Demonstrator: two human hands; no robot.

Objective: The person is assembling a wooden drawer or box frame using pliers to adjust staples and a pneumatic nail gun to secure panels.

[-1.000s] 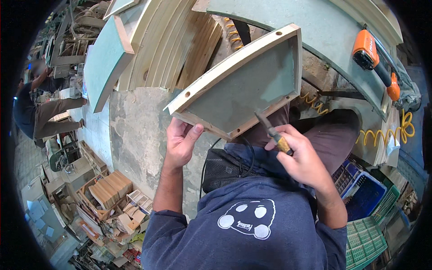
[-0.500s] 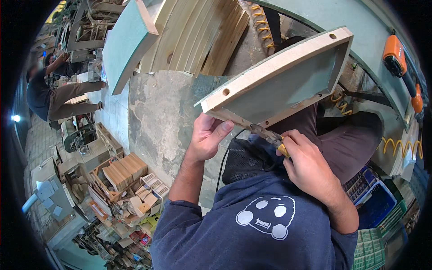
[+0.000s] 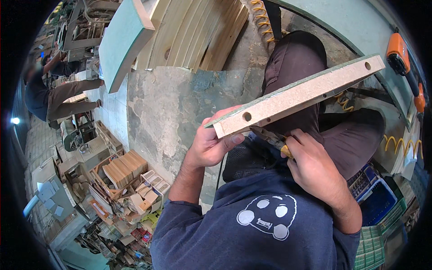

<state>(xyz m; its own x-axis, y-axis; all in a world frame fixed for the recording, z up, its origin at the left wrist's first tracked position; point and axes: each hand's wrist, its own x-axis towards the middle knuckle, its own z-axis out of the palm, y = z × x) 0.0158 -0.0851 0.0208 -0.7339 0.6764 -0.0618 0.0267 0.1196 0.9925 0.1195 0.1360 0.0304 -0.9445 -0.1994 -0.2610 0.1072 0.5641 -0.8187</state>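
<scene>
My left hand (image 3: 208, 147) grips the near left corner of a wooden frame panel (image 3: 306, 93), thumb below and fingers behind it. The panel has a pale wood edge with round holes and a thin green board on its far side. It is tilted, so mostly its edge faces me. My right hand (image 3: 315, 164) is closed around the yellow handles of a pair of pliers (image 3: 270, 138). The pliers' dark metal jaws reach under the panel's lower edge close to my left thumb; their tips are partly hidden there.
Stacked curved wooden pieces (image 3: 189, 36) and a green curved board (image 3: 123, 42) stand ahead. An orange power tool (image 3: 398, 56) lies on a work surface at right, with yellow coiled hoses (image 3: 263, 20) nearby. Crates (image 3: 378, 204) sit lower right. A person (image 3: 45, 92) stands far left.
The panel has turned so its inner side faces away and its edge shows, and it has shifted right and lower. My left hand's fingers have moved behind the corner. The pliers stay beneath it.
</scene>
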